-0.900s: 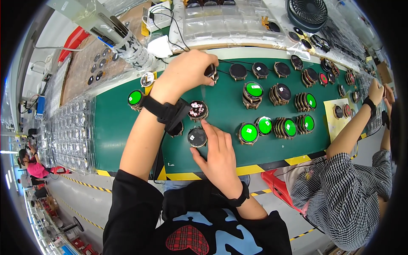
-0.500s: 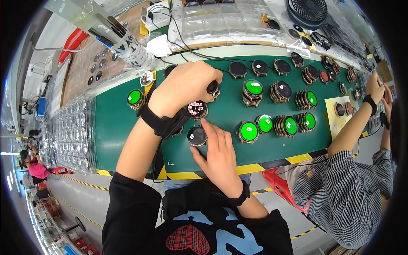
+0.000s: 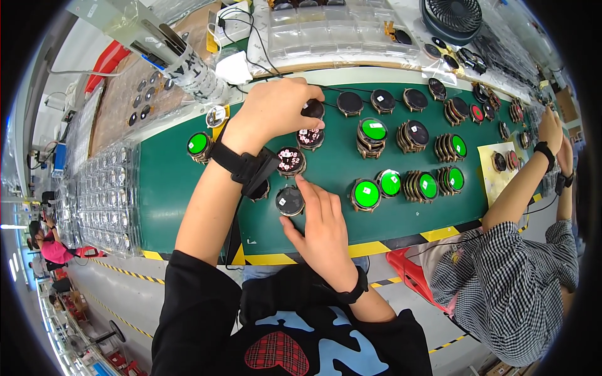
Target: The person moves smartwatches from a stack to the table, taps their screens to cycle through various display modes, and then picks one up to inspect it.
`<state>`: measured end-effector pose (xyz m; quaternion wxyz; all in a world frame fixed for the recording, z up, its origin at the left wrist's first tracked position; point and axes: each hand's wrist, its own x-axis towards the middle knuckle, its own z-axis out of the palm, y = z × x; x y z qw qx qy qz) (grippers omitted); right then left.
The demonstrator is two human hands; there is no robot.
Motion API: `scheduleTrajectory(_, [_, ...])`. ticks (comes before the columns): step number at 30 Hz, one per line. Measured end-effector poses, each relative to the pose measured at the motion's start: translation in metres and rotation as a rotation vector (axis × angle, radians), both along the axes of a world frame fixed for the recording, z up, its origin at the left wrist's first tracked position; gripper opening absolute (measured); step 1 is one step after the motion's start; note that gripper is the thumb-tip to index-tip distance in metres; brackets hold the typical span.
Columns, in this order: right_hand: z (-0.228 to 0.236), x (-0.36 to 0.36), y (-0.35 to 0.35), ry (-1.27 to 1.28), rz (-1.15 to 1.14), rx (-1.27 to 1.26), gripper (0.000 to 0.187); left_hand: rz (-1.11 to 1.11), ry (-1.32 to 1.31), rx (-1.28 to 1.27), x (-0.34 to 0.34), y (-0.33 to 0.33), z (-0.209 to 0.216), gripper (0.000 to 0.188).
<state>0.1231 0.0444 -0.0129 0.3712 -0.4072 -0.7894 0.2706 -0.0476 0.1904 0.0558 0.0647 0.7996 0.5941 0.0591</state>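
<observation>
My left hand (image 3: 276, 111) reaches to the back of the green mat, its thumb and fingers closed around the edge of a round dark-faced watch (image 3: 313, 109). Just in front of it lies a watch with a lit face (image 3: 310, 138), and nearer stands another lit watch (image 3: 290, 161). My right hand (image 3: 323, 229) rests on the mat with index finger and thumb on either side of a dark watch with a small white sticker (image 3: 290, 202); its other fingers are stretched out. Partly hidden under my left wrist is another watch (image 3: 259, 189).
Stacks of watches, some green-faced (image 3: 365, 193), stand to the right. A green-faced watch (image 3: 199, 144) sits at left, beside clear trays of parts (image 3: 103, 200). Black cables and a fan (image 3: 451, 19) are behind. At right, a co-worker's hand (image 3: 552, 130) works near a yellow sheet (image 3: 495, 163).
My left hand has moved back, away from me, uncovering the lit watch in front of it. My right hand stays at the stickered watch. The co-worker's hands have shifted slightly.
</observation>
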Motion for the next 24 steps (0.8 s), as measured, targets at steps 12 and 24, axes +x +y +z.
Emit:
scheduleTrajectory(12, [-0.001,0.0,0.0,-0.011,0.008,-0.008,0.079,-0.046,-0.112,0.016,-0.016,0.001,-0.002,0.028])
scheduleTrajectory(24, [-0.001,0.0,0.0,-0.012,-0.001,-0.003,0.079,-0.012,-0.249,0.088,-0.029,0.004,0.011,0.025])
